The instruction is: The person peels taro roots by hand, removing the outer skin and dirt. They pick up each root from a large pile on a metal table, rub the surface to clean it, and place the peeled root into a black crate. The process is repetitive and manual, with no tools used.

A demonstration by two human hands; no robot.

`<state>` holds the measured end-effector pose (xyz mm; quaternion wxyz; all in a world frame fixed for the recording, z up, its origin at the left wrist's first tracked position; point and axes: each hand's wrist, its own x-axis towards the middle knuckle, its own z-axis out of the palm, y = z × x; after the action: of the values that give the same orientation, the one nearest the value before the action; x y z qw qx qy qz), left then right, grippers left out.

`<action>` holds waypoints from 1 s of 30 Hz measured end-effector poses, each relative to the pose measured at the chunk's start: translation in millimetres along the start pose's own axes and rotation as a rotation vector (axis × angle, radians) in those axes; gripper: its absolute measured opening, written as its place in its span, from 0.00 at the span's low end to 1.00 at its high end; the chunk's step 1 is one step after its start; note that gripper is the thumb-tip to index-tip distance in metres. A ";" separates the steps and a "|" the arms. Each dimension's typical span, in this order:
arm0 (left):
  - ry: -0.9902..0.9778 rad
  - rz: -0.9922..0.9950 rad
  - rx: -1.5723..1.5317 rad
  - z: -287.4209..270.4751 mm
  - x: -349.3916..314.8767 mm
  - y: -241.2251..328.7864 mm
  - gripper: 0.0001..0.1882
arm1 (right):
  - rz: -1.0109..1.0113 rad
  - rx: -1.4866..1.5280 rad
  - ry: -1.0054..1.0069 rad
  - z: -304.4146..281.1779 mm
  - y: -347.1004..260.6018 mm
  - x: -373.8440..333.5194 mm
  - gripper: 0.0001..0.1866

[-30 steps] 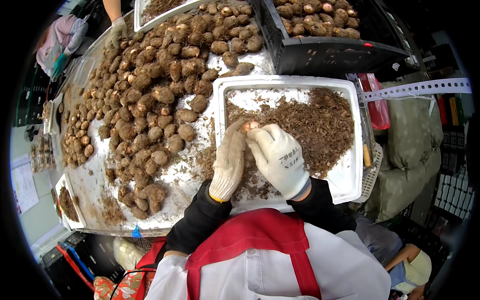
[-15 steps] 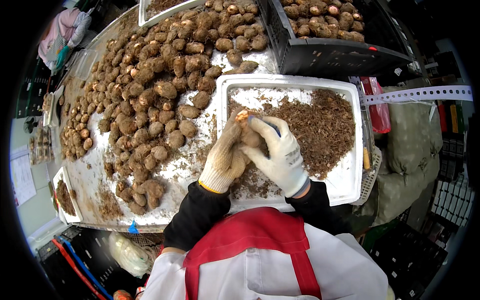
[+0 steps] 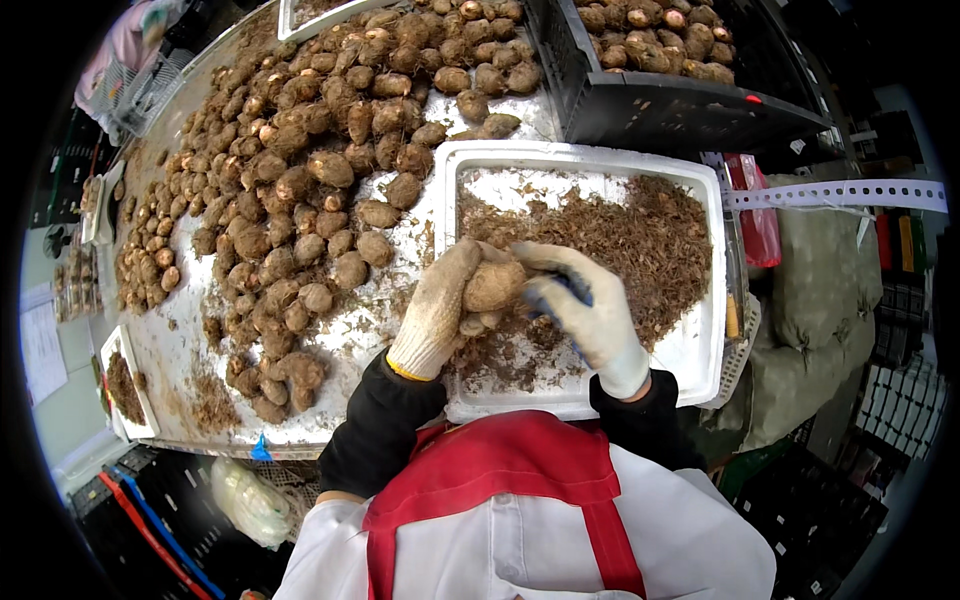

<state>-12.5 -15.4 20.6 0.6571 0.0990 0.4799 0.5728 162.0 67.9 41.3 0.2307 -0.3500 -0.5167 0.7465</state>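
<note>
From where I stood, the left hand [image 3: 440,305] was clamped round a brown root [image 3: 495,287] above the white tray [image 3: 687,362], while the right hand [image 3: 598,315], fingers parted, hung just beside it, perhaps touching, I couldn't tell.

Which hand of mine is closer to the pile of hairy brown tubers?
Left. Your cream-gloved left hand is right of the pile; your white-gloved right hand is farther right, over the white foam tray.

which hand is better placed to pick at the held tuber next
Probably the right hand: it's open beside the tuber, while the left hand is busy holding that tuber.
</note>
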 end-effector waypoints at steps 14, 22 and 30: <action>-0.001 -0.125 -0.255 -22.8 7.3 -11.8 0.21 | 0.025 -0.032 0.014 1.8 1.2 7.9 0.16; -0.015 -0.241 -0.388 -31.8 5.9 -12.4 0.22 | 0.067 -0.331 -0.048 4.1 4.3 25.8 0.16; -0.216 -0.461 -0.783 -41.9 14.9 -18.9 0.28 | -0.042 -0.199 -0.027 -0.3 10.3 17.5 0.18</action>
<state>-32.9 -26.5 -21.7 0.8014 -0.2066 0.1659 0.5362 151.0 76.7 26.7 0.2036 -0.3502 -0.5987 0.6909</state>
